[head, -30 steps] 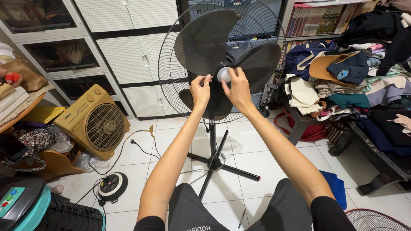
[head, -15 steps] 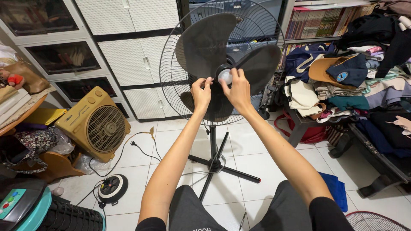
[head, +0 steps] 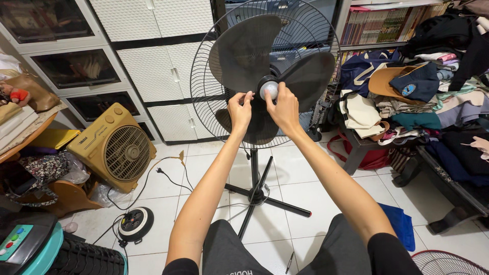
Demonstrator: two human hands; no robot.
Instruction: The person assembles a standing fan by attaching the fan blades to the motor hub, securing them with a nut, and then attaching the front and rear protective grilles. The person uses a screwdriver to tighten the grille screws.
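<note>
Squarely at the hub: right hand (head: 282,108) pinching the white cap (head: 269,90) from five o'clock; left hand (head: 239,109) closed on the blade (head: 245,51) at nine o'clock.

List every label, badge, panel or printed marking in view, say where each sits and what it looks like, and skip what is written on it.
Small dark label strip: top front corner of the yellow plastic box fan, left on the floor.
Round blue-and-white badge: front of the navy cap on the clothes pile, right.
Grey control panel with coloured buttons: on the teal appliance, bottom left corner.
Pale printed lettering: on the dark shorts, bottom edge.
Row of coloured book spines: shelf, upper right.
</note>
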